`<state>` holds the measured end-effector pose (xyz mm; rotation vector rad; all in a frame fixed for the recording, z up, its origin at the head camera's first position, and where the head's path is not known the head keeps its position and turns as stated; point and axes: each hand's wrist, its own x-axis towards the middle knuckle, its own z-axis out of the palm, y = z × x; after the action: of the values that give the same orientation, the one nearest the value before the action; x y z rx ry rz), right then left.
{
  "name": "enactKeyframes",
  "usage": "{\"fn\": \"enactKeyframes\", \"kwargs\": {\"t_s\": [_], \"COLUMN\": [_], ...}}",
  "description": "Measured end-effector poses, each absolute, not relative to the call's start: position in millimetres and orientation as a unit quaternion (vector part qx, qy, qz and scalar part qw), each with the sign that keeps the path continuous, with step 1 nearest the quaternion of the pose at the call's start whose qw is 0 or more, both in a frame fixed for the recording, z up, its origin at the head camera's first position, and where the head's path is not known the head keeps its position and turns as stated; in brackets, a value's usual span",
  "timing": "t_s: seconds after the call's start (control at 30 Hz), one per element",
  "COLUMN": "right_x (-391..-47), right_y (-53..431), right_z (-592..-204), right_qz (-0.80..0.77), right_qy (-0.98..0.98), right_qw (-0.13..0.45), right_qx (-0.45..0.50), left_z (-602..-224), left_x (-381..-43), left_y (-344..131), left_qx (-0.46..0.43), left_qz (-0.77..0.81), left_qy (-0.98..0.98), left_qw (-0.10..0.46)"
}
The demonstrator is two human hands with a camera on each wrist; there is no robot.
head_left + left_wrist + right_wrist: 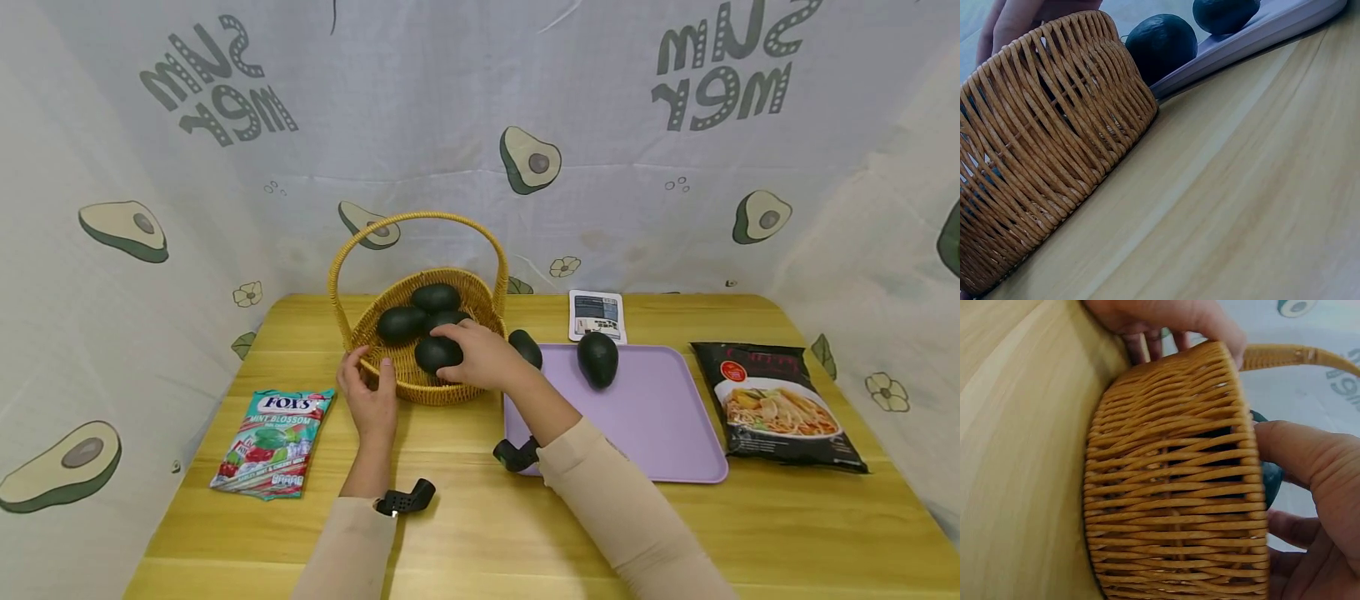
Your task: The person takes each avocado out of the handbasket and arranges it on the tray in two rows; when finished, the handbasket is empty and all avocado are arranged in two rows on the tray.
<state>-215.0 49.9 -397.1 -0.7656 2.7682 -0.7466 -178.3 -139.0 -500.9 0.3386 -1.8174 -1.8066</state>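
A yellow-brown wicker basket with a tall handle stands at the table's left-centre, with several dark green avocados inside. My left hand grips its front-left rim, thumb over the edge and fingers along the outside. Reaching over the right side of the rim, my right hand holds an avocado between thumb and fingers, low inside the basket. The right wrist view shows this avocado partly hidden behind the wicker wall. One more avocado lies between basket and tray, another on the tray's back edge.
A lilac tray lies right of the basket. Behind it is a small white printed packet. A black noodle bag lies at the far right, a teal candy bag at the left. A printed curtain hangs behind the table.
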Motion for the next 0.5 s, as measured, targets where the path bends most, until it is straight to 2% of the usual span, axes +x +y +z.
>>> {"fn": "enactKeyframes", "kwargs": {"t_s": [0.33, 0.5], "right_x": [-190.0, -178.8], "right_y": [65.8, 78.2], "right_z": [-384.9, -379.4], "right_qz": [-0.308, -0.354], "right_qy": [0.924, 0.912], "right_qw": [0.039, 0.019], "right_qx": [-0.224, -0.205], "left_z": [-468.5, -469.3], "left_x": [-160.6, -161.0], "left_y": [-128.6, -128.8], "left_qx": [0.119, 0.120], "left_qz": [-0.677, -0.677], "left_qy": [-0.675, -0.674], "left_qw": [0.269, 0.270]}}
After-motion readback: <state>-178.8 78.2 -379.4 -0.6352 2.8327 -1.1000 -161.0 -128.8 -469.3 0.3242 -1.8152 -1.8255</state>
